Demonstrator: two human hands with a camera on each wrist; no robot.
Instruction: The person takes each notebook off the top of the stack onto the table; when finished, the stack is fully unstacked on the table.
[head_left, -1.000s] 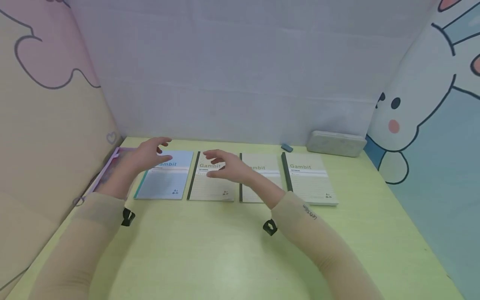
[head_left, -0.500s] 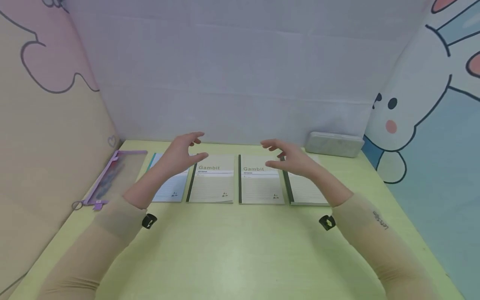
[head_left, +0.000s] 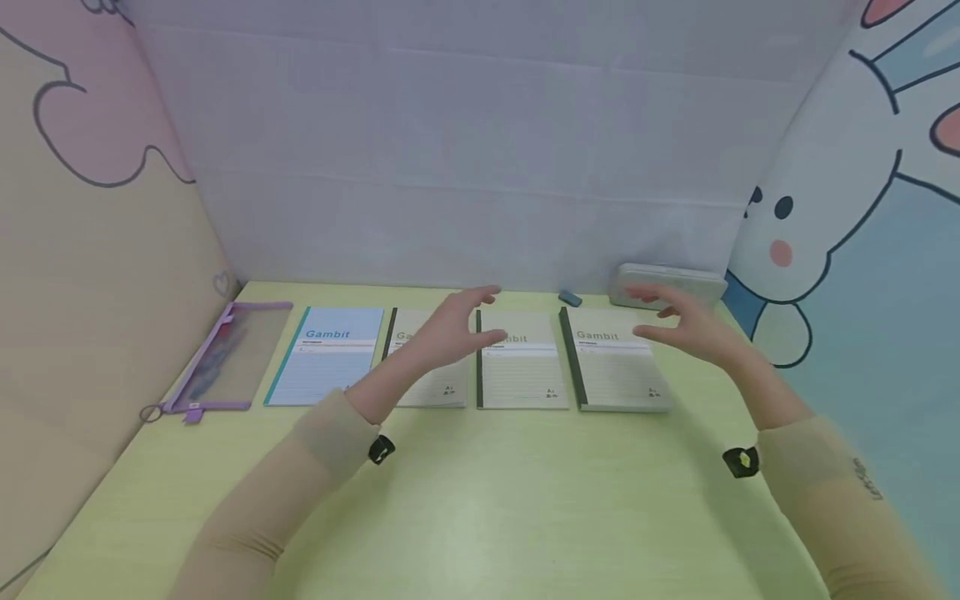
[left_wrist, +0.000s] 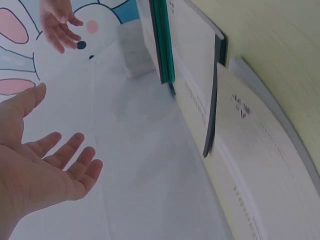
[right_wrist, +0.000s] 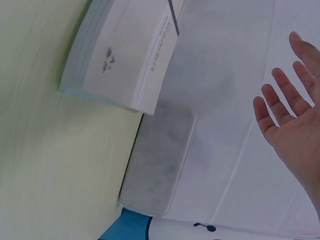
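Several Gambit notebooks lie in a row across the table. At the left is a blue notebook [head_left: 322, 367]; beside it lies a pale notebook [head_left: 438, 387] with a dark spine, partly covered by my left hand and forearm. A third, pale notebook [head_left: 521, 375] follows, then a thicker pale one, perhaps a stack [head_left: 618, 371]. My left hand [head_left: 453, 329] hovers between the second and third notebooks, fingers loosely bent and holding nothing. Over the right edge of the thick one, my right hand [head_left: 693, 329] is raised with relaxed fingers, touching nothing.
A clear zip pouch [head_left: 255, 358] with purple edging lies at the far left. At the back right stands a grey case [head_left: 705, 287], partly behind my right hand. A small blue-grey block [head_left: 570, 298] lies by the back curtain. Painted walls border both sides.
Both hands have swept to the right above the notebooks, the left from the blue one, the right from the second one. Notebooks, pouch and case have stayed in place.
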